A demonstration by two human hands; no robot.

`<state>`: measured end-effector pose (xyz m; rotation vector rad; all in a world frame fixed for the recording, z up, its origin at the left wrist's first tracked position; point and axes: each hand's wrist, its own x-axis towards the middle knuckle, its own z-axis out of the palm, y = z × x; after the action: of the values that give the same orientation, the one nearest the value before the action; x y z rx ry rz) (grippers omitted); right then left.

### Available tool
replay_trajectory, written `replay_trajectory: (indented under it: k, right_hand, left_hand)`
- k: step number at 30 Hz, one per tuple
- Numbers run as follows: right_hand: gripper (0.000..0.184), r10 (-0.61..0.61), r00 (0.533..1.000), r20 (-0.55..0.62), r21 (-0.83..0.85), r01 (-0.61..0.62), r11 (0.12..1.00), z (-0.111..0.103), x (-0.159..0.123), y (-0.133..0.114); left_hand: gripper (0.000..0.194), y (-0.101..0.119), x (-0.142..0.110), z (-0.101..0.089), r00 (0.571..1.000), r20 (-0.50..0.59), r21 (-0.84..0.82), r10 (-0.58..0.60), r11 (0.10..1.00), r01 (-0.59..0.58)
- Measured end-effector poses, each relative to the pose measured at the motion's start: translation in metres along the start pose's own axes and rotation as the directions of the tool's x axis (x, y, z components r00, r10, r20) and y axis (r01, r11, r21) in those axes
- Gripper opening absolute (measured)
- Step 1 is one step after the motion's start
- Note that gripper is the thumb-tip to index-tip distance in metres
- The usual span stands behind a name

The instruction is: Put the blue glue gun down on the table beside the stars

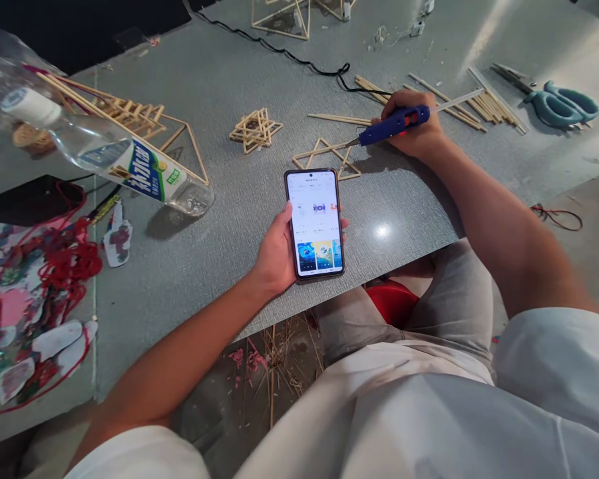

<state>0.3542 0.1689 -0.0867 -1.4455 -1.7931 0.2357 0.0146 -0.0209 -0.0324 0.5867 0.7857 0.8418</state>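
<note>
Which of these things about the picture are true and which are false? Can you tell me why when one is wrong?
1. The left hand holds a phone with its screen lit. True.
2. The right hand holds the scissors. False: it holds a blue glue gun; the scissors lie apart on the table.
3. The glue gun's tip points at a flat star of sticks. True.
4. The clear bottle stands upright. False: it is tilted over.
5. A bundle of sticks lies near the scissors. True.
</note>
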Motion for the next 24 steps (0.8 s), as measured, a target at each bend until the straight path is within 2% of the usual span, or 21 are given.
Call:
replay_trajectory:
  k: [4, 7, 8, 9, 12, 18, 20, 22, 24]
  right_hand:
    - [0.037, 0.005, 1.0, 0.006, 0.002, -0.005, 1.0, -0.0025, -0.0011, -0.0031]
    - [0.04, 0.006, 1.0, 0.005, 0.003, -0.006, 1.0, -0.0038, -0.0015, -0.0056]
    - [0.042, 0.008, 1.0, 0.006, 0.004, -0.008, 1.0, -0.004, -0.0016, -0.0063]
    - [0.043, 0.009, 1.0, 0.006, 0.005, -0.009, 1.0, -0.0041, -0.0018, -0.0069]
    - [0.047, 0.011, 1.0, 0.003, 0.008, -0.011, 1.0, -0.004, -0.0025, -0.0079]
    - [0.041, 0.009, 1.0, 0.014, 0.019, -0.01, 1.0, -0.0039, -0.0021, -0.0077]
    - [0.041, 0.018, 1.0, 0.019, 0.026, -0.018, 1.0, -0.0043, -0.0016, -0.0075]
    - [0.042, 0.022, 0.999, 0.024, 0.027, -0.023, 0.999, -0.0048, -0.0013, -0.0075]
    - [0.043, 0.02, 0.999, 0.027, 0.025, -0.021, 0.999, -0.0053, -0.0013, -0.0077]
  left_hand:
    - [0.061, 0.0007, -0.0035, -0.0009, 1.0, 0.026, -0.005, -0.002, 1.0, 0.002]
    - [0.089, 0.0002, -0.0051, -0.0023, 0.999, 0.03, 0.038, 0.014, 0.999, -0.015]
    - [0.093, 0.0, -0.0049, -0.0025, 1.0, 0.025, 0.049, 0.017, 0.999, -0.018]
    - [0.088, -0.0003, -0.0043, -0.0025, 1.0, 0.02, 0.051, 0.016, 0.999, -0.016]
    - [0.059, -0.0008, -0.0014, -0.0024, 1.0, 0.008, 0.017, -0.006, 1.0, 0.006]
    - [0.057, -0.0011, -0.0005, -0.0063, 0.999, 0.05, 0.045, -0.003, 0.999, 0.001]
    - [0.063, -0.0008, -0.0019, -0.0082, 0.998, 0.06, 0.07, -0.002, 0.998, -0.003]
    - [0.07, 0.0, -0.0029, -0.0092, 0.998, 0.062, 0.085, -0.027, 0.996, 0.022]
    - [0.064, 0.0008, -0.003, -0.0092, 0.996, 0.066, 0.069, -0.063, 0.996, 0.058]
